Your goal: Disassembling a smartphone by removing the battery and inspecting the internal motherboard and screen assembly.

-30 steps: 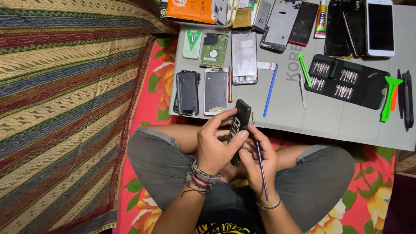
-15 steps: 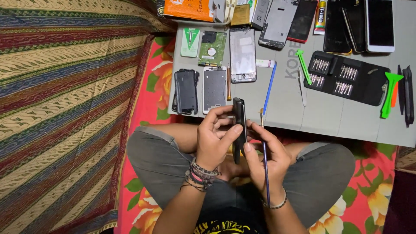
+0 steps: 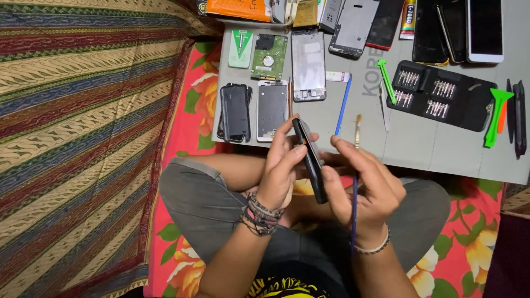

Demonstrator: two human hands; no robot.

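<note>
The black phone (image 3: 309, 160), flat-faced a second ago, is now turned edge-on above the lap, just below the grey mat (image 3: 441, 149). The left hand (image 3: 281, 171) is closed around its near side; the right hand (image 3: 359, 185) pinches its lower edge and also holds a thin brush (image 3: 356, 165). The turn exposes the phone's side seam, apparently for closer work.

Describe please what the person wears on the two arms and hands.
Both forearms are bare, with no sleeves and no gloves. The left hand has a stack of several braided and beaded bracelets at the wrist, in dark, reddish and pale tones. The right hand has one thin pale beaded bracelet at the wrist. I can make out no rings or watch.
</note>
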